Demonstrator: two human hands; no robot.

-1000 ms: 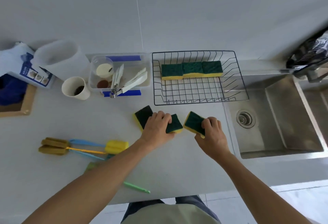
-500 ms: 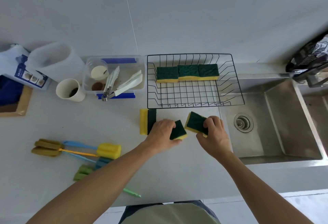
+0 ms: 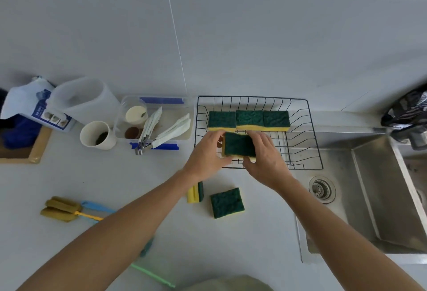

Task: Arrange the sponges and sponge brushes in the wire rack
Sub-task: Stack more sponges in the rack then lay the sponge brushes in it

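The black wire rack stands on the counter against the wall, with three green-and-yellow sponges in a row along its back. My left hand and my right hand both grip one more green-topped sponge over the rack's front left part. Two sponges stay on the counter: one flat, one on its edge beside my left forearm. Sponge brushes with coloured handles lie at the left, partly hidden by my left arm.
A steel sink with a drain lies right of the rack. Left of the rack are a clear tub of white utensils, a white cup and a white jug. A green handle lies near the counter's front edge.
Both hands rose from the counter to the rack, carrying one sponge between them. The left hand let go of its sponge, which now lies flat on the counter.
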